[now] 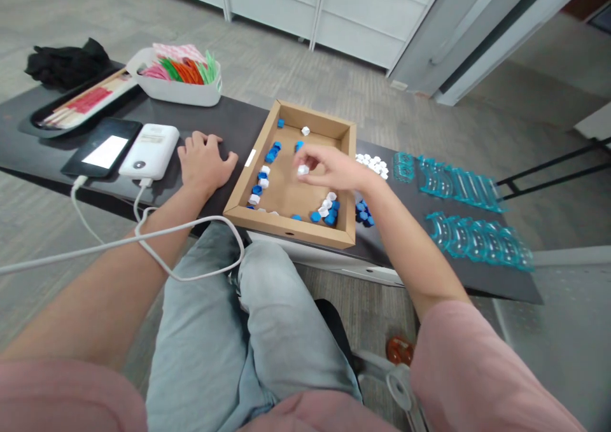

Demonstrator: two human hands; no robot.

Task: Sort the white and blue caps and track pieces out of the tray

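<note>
My right hand [323,166] is over a shallow cardboard box [291,193], pinching a small white hexagonal block [302,170] between thumb and fingers. Inside the box, blue blocks [272,154] and white blocks line the left side. A mixed cluster with white blocks [331,196] and blue blocks [331,219] sits in the near right corner. One white block [305,131] and one blue block [280,123] lie toward the far side. My left hand [205,161] rests on the dark table, fingers spread and holding nothing, between the box and a white power bank [149,151].
Right of the box lie piles of white blocks [373,165] and blue blocks [365,214], then rows of clear teal plastic pieces [458,184]. At left are a phone [102,149], a black tray [42,126] and a white basket [184,93]. A white cable [191,225] crosses my left forearm.
</note>
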